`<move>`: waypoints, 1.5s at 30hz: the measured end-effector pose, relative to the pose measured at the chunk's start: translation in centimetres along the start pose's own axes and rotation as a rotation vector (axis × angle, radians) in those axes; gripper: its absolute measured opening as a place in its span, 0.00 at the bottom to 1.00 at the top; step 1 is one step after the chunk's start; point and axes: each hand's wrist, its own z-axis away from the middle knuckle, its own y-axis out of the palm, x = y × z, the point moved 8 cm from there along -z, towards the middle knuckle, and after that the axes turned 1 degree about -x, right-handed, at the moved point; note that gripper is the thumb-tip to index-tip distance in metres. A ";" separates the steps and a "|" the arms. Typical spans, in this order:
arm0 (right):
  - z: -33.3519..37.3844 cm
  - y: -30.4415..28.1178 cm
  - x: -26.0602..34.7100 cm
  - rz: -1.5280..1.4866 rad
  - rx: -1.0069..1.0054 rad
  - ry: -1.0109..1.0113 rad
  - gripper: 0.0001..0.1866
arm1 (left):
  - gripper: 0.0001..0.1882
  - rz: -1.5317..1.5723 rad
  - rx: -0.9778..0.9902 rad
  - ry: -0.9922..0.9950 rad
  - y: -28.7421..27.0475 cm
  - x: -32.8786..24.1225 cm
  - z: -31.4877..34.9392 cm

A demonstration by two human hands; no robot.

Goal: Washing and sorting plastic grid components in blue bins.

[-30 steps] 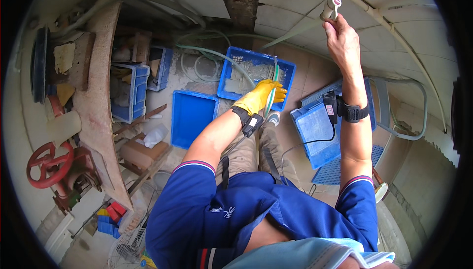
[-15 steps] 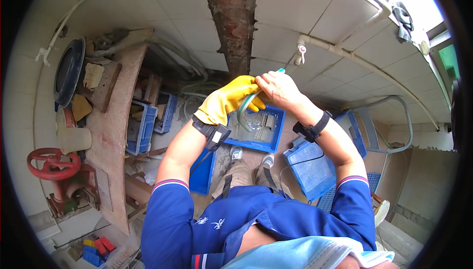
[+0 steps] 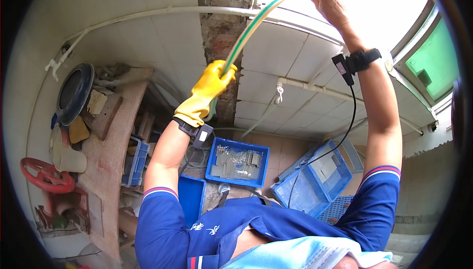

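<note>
My left hand (image 3: 212,82), in a yellow rubber glove, is closed around a pale hose (image 3: 258,18) with a green stripe. From that fist the hose arcs up and to the right. My bare right hand (image 3: 329,5) pinches its upper end, raised high in front of the bright window. Part of the hose also shows below the glove, beside the wrist. Under my hands, on the floor, stands a blue crate (image 3: 231,179) holding grey, grid-like pieces that look wet or glossy. A black strap with a small device sits on each wrist.
A white tap (image 3: 279,93) juts from the tiled wall, fed by a pipe (image 3: 315,88). At left, a board table (image 3: 106,143) carries a dark basin (image 3: 75,94) and a red handwheel (image 3: 48,175). More blue crates (image 3: 315,182) lean at right. A black cable hangs from my right wrist.
Both hands were together low over the crate. My right hand has risen far up and right with the hose end, stretching the hose out; my left hand has shifted slightly left.
</note>
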 end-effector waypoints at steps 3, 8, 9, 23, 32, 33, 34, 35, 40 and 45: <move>1.5 4.2 -6.8 -0.108 -0.152 0.119 0.14 | 0.13 -0.365 -0.320 0.267 -3.6 -2.2 -3.1; 3.9 10.7 -9.4 -0.655 0.167 0.726 0.18 | 0.19 -0.708 -0.487 0.359 -7.9 -8.1 -5.5; 4.6 11.2 -10.2 -0.649 0.170 0.728 0.18 | 0.19 -0.701 -0.485 0.359 -8.3 -9.2 -5.9; 10.8 6.9 0.1 0.137 0.510 0.456 0.37 | 0.21 -0.507 0.108 0.119 4.1 -0.2 -3.6; 13.5 1.4 7.5 0.134 -0.028 0.180 0.24 | 0.26 -0.120 0.106 0.147 9.2 2.1 -2.4; 14.3 1.3 8.4 0.047 -0.039 0.176 0.21 | 0.25 0.055 0.121 0.136 9.0 2.4 -2.4; 15.1 1.6 9.2 -0.025 -0.026 0.197 0.19 | 0.24 0.228 0.133 0.122 8.7 2.9 -2.2; 16.1 2.2 9.8 -0.096 -0.012 0.223 0.17 | 0.21 0.264 0.080 0.040 8.2 3.4 -1.7; 19.8 7.0 12.2 -0.361 0.068 0.348 0.16 | 0.22 1.014 0.307 -0.195 8.0 -1.4 3.0; 21.1 13.5 14.7 -0.629 0.227 0.456 0.22 | 0.22 1.296 0.499 -0.381 11.8 -1.4 8.8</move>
